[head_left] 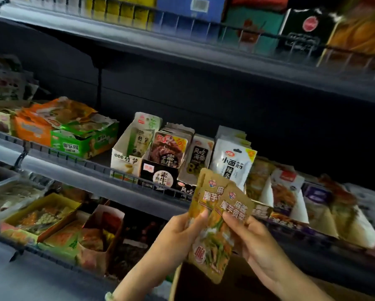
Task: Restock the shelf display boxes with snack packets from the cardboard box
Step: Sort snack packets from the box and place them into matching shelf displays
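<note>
Head view: both hands are raised in front of the middle shelf [117, 189] and hold one fanned stack of tan snack packets [212, 244] between them.

**Left grip** [177, 231]
- The fingers are curled behind the left edge of the stack.
- The thumb [200, 215] lies across the printed front face.
- The grip is closed firmly on the packets.

**Right grip** [256, 240]
- The fingers wrap the right edge of the stack, with the fingertips on the front of the packets.
- This grip is also closed on the packets.

**Snack packets**
- The stack stands roughly upright, leaning slightly.
- At least two printed tops show, offset from each other. The exact count cannot be told.
- The stack is held in the air above the open cardboard box [174, 285] at the bottom edge of the frame, in front of the row of display boxes.

**Middle shelf, left to right**
- A green display box [80, 146] with orange and green packs piled on top.
- A white display box [122, 159] with packets standing in it.
- A black display box [160, 173] with dark packets.
- White packets [232, 165] directly behind the top of the held stack.
- Boxes further right are too blurred to read.

**Other shelves**
- The lower shelf carries a yellow tray box [60, 202] and a brown display box [91, 258].
- The upper shelf [138, 40] carries blurred coloured cartons.
</note>
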`<state>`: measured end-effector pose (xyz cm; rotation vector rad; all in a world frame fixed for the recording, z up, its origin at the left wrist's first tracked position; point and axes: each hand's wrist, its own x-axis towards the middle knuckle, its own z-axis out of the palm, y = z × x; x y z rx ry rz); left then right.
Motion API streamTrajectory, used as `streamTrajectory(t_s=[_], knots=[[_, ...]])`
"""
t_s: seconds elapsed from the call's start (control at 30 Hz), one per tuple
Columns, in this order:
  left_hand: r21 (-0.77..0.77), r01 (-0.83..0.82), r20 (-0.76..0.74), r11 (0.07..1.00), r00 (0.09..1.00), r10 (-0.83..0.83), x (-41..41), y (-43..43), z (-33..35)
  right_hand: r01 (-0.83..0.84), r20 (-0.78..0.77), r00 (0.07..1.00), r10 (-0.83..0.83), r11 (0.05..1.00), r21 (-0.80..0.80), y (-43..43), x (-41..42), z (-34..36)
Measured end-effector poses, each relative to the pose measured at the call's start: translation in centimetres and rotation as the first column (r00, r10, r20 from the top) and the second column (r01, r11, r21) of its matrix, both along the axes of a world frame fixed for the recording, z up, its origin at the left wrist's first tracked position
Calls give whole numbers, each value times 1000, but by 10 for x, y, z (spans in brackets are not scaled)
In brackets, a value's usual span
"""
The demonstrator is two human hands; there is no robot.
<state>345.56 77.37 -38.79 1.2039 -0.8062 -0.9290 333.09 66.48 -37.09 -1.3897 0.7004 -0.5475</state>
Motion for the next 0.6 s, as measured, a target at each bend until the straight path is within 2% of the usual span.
streamTrajectory(t_s=[0.1,0.2,0.27,0.4,0.5,0.6], knots=[[-43,-96,25,994,995,97,-28,-8,-7,80,21,997,-80,997,22,-2,-35,-7],[-26,-78,148,997,986,81,-52,-14,-15,116,55,991,-120,991,70,-3,-61,-13],[-8,3,215,1000,977,-1,-68,-17,-19,133,117,982,-151,980,150,-4,-74,-16],[55,262,172,963,948,-268,-99,-24,-23,149,177,965,-194,960,239,-1,-93,-15],[143,367,157,919,908,-388,-110,-28,-20,139,155,975,-162,979,149,-2,-109,-17],[218,317,148,923,924,-353,-111,-30,-14,149,34,989,-146,968,-202,-12,-127,-10]])
